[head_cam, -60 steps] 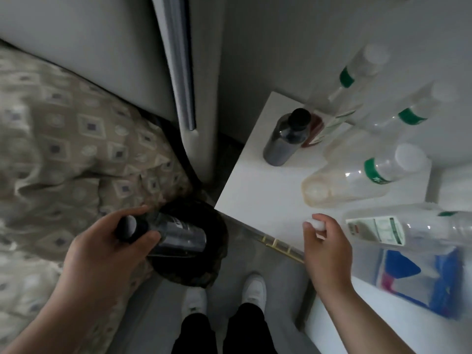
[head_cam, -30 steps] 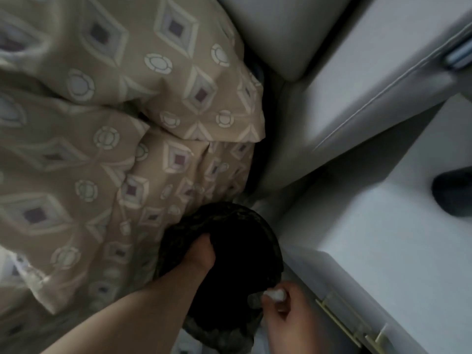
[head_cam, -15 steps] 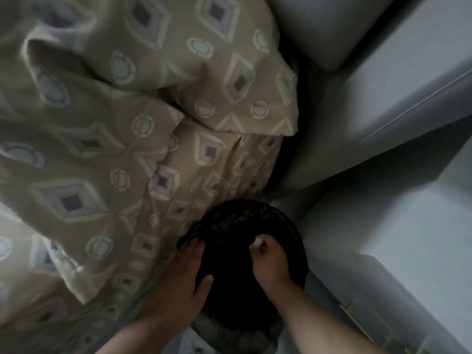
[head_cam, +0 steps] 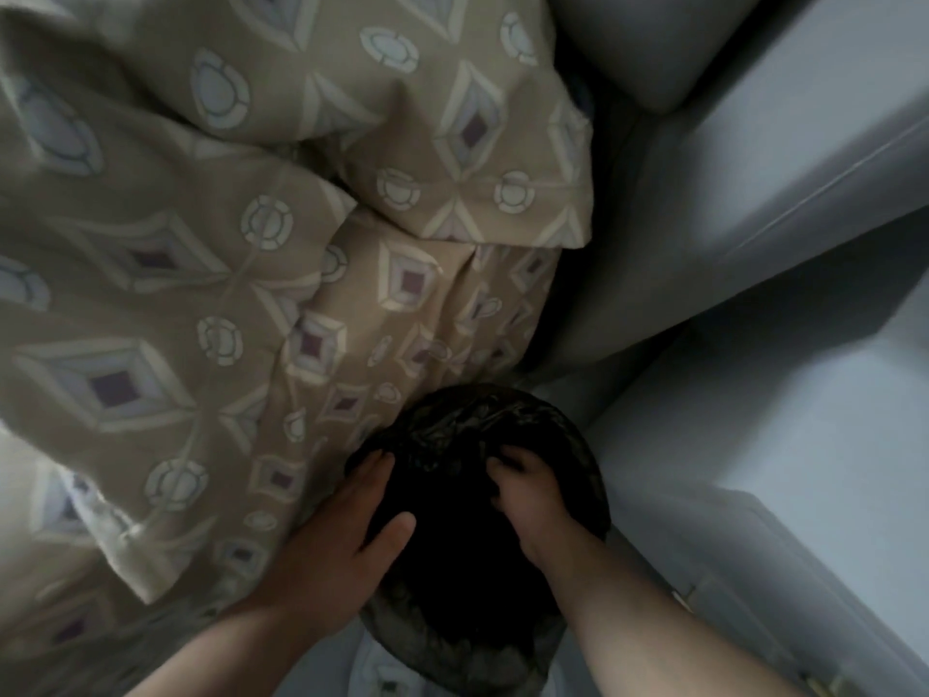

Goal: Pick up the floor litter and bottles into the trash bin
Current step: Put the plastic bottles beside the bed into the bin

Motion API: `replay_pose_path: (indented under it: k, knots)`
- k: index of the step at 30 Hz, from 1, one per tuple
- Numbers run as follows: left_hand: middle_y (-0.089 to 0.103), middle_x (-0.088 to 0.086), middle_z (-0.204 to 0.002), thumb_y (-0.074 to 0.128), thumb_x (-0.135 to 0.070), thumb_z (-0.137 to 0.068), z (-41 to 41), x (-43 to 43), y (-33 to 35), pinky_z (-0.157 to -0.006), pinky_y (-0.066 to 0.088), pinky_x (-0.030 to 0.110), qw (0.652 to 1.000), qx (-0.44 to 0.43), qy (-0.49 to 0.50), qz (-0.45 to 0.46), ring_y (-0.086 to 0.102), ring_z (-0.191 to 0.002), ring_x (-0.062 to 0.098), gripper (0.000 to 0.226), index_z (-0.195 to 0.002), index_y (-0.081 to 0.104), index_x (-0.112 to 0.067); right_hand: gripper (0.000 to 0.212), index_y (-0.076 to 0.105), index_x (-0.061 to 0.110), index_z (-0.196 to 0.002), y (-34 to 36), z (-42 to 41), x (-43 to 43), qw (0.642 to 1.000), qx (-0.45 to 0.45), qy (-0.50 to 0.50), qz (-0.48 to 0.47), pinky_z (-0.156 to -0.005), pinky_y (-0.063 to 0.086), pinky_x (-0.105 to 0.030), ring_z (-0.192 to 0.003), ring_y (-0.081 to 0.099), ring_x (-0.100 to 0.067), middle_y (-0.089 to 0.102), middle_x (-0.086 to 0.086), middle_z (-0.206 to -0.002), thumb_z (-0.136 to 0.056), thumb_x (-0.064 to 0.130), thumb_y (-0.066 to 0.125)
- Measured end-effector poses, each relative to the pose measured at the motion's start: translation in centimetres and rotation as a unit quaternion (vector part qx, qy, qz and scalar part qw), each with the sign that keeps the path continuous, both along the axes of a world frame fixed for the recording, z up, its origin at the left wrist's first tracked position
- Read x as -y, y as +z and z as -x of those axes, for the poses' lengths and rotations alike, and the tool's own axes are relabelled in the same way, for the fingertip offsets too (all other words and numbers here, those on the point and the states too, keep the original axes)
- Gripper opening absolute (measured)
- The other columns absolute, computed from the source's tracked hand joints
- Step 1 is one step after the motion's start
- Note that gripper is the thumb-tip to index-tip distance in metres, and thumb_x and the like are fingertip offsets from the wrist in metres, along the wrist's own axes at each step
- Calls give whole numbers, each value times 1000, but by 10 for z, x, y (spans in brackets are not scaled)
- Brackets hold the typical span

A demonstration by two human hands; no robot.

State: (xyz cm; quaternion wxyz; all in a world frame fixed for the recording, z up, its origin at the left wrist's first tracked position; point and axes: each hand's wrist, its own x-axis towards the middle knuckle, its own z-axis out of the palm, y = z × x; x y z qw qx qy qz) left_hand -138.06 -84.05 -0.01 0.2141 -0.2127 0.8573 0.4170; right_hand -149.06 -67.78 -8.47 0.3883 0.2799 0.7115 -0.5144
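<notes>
Bin [head_cam: 507, 410] between bedding [head_cam: 251, 244], white cabinet [head_cam: 764, 445] | left hand [head_cam: 347, 535] fingers flat on rim | right hand [head_cam: 533, 500] fingers curled, grasp unclear

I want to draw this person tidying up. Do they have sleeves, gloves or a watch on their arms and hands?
No gloves: the left hand and right hand are bare. The left forearm and right forearm are bare too, with no sleeve in view. I see no watch, bracelet or ring, though the picture is dim and blurry, so something small could be missed.
</notes>
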Motion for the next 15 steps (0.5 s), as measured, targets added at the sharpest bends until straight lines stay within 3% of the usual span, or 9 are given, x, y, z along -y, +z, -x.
replay_pose_path:
  k: [2, 4, 7, 9, 12, 15]
  knots:
    - [16, -24, -148, 43, -53, -90, 2, -3, 16, -102, 9, 6, 1000, -6, 16, -20, 11, -136, -10, 62, -145, 23, -34, 15, 59, 35, -95, 44, -3, -7, 998, -12, 39, 39, -100, 47, -44, -108, 59, -19, 63, 0, -113, -87, 24, 61]
    - [17, -27, -146, 41, -62, -80, 4, -9, 43, -102, 13, 2, 998, -57, -12, -14, 14, -137, -10, 65, -139, 28, -39, 13, 60, 34, -98, 95, -9, -18, 994, -7, 50, 102, -96, 50, -39, -103, 61, -15, 64, 5, -106, -89, 24, 59]
    - [25, -25, -147, 41, -60, -81, 20, -34, 100, -106, 19, 6, 990, -135, -41, -7, 22, -136, -10, 61, -138, 36, -37, 9, 68, 32, -91, 175, -17, -48, 993, -34, 28, 111, -88, 55, -36, -97, 66, -15, 69, 5, -100, -82, 31, 64]
    - [33, -25, -145, 41, -64, -82, 40, -60, 146, -109, 26, 15, 984, -173, -31, -24, 30, -134, -7, 59, -136, 40, -39, 5, 69, 25, -88, 224, -21, -79, 993, -42, -19, 112, -78, 57, -30, -88, 67, -14, 72, 3, -91, -84, 23, 67]
    - [39, -34, -139, 41, -70, -78, 79, -112, 215, -106, 38, 33, 977, -200, -29, -68, 38, -131, -4, 54, -130, 37, -58, 8, 70, 13, -82, 296, -31, -135, 985, -71, -105, 119, -59, 52, -22, -63, 64, -10, 71, -3, -72, -75, 11, 71]
    - [38, -40, -135, 42, -69, -72, 116, -168, 275, -100, 43, 33, 968, -222, -57, -104, 37, -129, -7, 52, -123, 31, -69, 10, 74, 6, -69, 341, -40, -193, 967, -134, -193, 96, -56, 49, -32, -56, 59, -23, 68, -15, -63, -76, 1, 70]
